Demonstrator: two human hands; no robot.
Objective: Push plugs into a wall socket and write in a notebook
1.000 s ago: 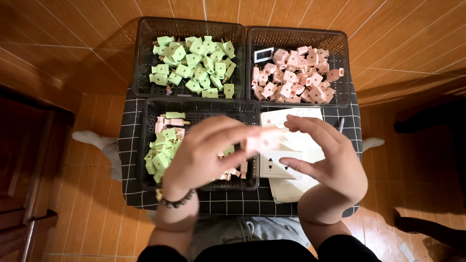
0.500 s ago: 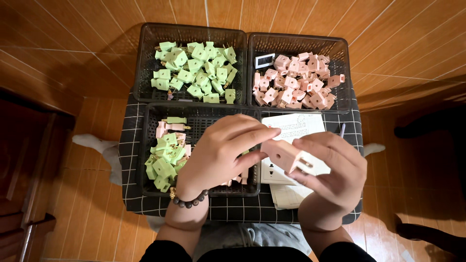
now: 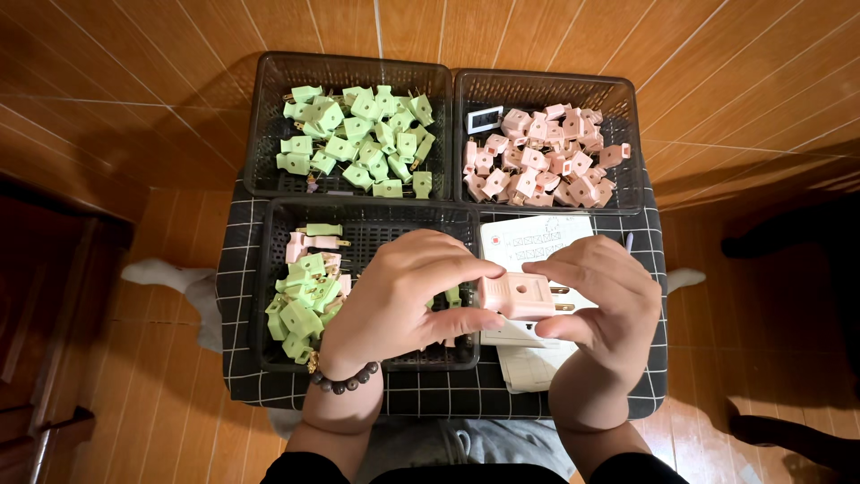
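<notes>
Hands meet over the near basket (image 3: 269, 269): the left hand (image 3: 394, 305) and right hand (image 3: 605, 309) both pinch one pink plug (image 3: 520, 296), fingers closed narrow on its body, brass prongs poking out past the right fingertips. Below the left fingers lie mixed green and pink plugs (image 3: 300, 309); under the right, a paper sheet (image 3: 528, 242). Beyond the fingers sit a green-plug basket (image 3: 349, 134) and a pink-plug basket (image 3: 546, 157). A loosened pinch could likely drop the plug into the mixed pile.

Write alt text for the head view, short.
Both hands, left hand and right hand, hold one pink plug between them above a checked cloth. Black baskets hold green plugs, pink plugs and a mixed pile.
</notes>
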